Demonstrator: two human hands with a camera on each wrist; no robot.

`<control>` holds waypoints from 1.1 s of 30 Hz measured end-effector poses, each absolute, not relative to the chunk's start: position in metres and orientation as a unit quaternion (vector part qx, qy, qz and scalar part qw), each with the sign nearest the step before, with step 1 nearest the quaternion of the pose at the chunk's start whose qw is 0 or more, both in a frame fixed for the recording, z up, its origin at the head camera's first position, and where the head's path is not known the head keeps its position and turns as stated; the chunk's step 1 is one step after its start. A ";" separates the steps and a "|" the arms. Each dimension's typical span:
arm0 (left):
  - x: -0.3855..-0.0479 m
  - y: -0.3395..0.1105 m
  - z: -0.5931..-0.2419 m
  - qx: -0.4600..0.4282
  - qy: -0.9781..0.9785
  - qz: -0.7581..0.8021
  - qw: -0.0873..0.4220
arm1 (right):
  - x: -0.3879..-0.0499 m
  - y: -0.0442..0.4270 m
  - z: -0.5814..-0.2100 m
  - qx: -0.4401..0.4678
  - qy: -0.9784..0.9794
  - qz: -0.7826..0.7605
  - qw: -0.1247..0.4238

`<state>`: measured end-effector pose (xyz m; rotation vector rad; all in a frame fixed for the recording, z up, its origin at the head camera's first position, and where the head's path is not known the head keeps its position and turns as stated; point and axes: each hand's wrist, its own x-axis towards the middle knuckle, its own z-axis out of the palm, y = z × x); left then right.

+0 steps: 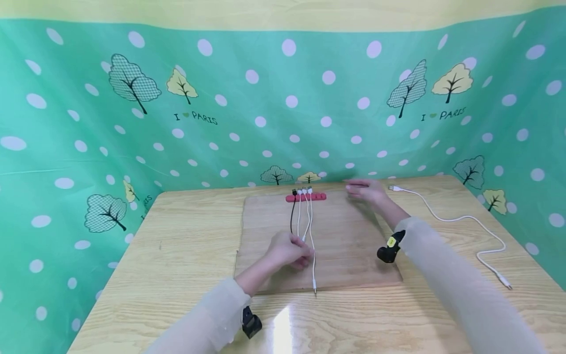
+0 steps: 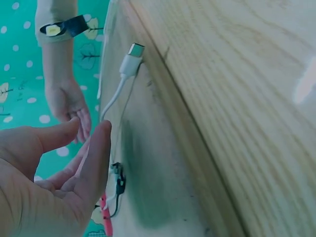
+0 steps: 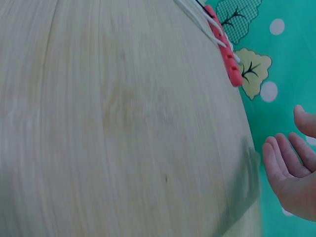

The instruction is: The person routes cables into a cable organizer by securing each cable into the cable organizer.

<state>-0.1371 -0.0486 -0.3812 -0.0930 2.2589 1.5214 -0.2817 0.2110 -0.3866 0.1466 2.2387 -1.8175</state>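
Observation:
My left hand (image 1: pixel 289 250) is over the front half of a wooden board (image 1: pixel 349 236), beside the white charging cables (image 1: pixel 311 226). In the left wrist view its thumb and fingers are apart, and one white cable (image 2: pixel 114 96) with a metal-tipped plug passes behind the fingertips; whether they touch cannot be made out. At the board's back edge a red cable holder (image 1: pixel 319 196) keeps several white cables and one black cable (image 1: pixel 292 216) in its slots. My right hand (image 1: pixel 366 191), fingers extended and holding nothing, is right of the holder; the right wrist view also shows this hand (image 3: pixel 296 173).
Right of the board, a loose white cable (image 1: pixel 455 219) lies curved across the table (image 1: pixel 185 265). A green dotted curtain (image 1: pixel 239 108) hangs behind and along both sides. Each wrist wears a black camera; the right one (image 1: pixel 389 250) is beside the board.

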 end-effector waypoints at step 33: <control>-0.179 -0.014 -0.370 0.029 0.816 0.543 0.197 | -0.276 0.301 -0.389 0.067 0.893 -0.442 0.046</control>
